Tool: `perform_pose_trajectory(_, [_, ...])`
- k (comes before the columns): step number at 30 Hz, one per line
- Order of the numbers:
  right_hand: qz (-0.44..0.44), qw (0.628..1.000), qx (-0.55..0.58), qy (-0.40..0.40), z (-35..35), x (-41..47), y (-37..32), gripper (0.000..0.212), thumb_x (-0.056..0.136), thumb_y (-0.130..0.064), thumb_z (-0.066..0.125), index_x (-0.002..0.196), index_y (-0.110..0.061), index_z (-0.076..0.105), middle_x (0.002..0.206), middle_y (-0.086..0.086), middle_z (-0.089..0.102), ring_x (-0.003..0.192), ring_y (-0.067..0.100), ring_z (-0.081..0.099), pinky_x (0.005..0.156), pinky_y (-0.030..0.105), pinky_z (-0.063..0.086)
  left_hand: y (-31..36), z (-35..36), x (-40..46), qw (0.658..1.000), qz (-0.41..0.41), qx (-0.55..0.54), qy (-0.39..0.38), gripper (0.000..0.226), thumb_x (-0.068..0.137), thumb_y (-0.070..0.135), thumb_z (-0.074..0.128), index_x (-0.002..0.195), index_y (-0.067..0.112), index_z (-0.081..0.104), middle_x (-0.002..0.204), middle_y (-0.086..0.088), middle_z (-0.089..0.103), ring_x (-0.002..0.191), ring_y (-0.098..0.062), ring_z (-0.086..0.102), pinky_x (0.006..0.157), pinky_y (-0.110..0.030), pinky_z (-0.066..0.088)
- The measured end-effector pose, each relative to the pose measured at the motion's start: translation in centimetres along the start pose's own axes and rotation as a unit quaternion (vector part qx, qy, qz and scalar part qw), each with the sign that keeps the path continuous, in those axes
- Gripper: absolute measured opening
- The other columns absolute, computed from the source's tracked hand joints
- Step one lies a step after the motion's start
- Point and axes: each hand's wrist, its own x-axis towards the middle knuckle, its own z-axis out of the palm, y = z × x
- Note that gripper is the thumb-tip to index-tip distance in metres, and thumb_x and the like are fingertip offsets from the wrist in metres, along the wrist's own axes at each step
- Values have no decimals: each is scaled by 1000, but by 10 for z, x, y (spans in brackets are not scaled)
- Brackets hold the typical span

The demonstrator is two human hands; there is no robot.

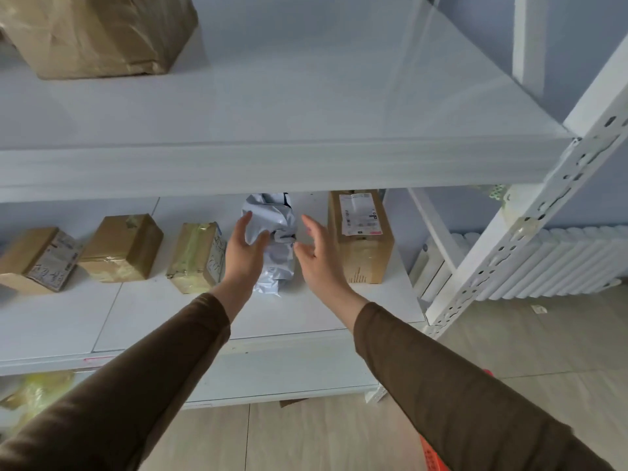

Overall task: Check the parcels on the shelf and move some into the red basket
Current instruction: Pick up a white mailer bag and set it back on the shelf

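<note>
A crumpled grey plastic mailer parcel stands on the middle shelf of the white rack. My left hand is open at its left side, fingers straight, touching or nearly touching the bag. My right hand is open just to the right of the bag, a small gap between them. Three taped brown boxes sit to the left: one beside my left hand, another, and a third at the far left. A taller labelled carton stands right of my right hand. A sliver of the red basket shows by my right sleeve.
A large brown-wrapped parcel lies on the upper shelf. A yellow-green bag sits on the lowest shelf. The perforated white upright stands at right, with a white radiator behind it and tiled floor below.
</note>
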Motion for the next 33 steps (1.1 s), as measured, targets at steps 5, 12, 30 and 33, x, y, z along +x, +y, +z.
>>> perform_pose_trajectory(5, [254, 955, 130, -74, 42, 24, 2, 60, 104, -22, 53, 160, -27, 30, 155, -2, 45, 139, 20, 46, 106, 35, 40, -13, -24, 9, 976, -174, -107, -81, 62, 106, 26, 56, 161, 19, 29, 137, 0, 47, 123, -18, 48, 100, -30, 36])
perform_pose_trajectory(12, [289, 947, 137, -11, 72, 20, 16, 71, 79, -54, 71, 141, -25, 55, 138, 5, 63, 120, 26, 64, 98, 41, 54, -33, -59, 17, 968, -178, -129, -124, 30, 107, 25, 54, 132, 9, 58, 109, -12, 68, 87, -21, 66, 69, -29, 51])
perform_pose_trajectory(30, [263, 847, 437, 147, 57, -92, -35, 39, 101, -32, 61, 135, -14, 66, 131, 14, 72, 122, 36, 67, 81, 41, 59, -1, -128, -81, 959, 18, -229, -165, 82, 84, 24, 84, 153, 42, 42, 156, 15, 41, 142, -3, 40, 112, -31, 40])
perform_pose_trajectory(33, [259, 827, 486, 112, 42, -117, -40, 55, 97, -36, 62, 144, -9, 58, 135, 17, 68, 126, 39, 63, 91, 45, 56, 16, -121, -107, 927, -64, -276, -246, 95, 76, 42, 88, 155, 46, 34, 153, 12, 53, 139, -15, 52, 118, -48, 39])
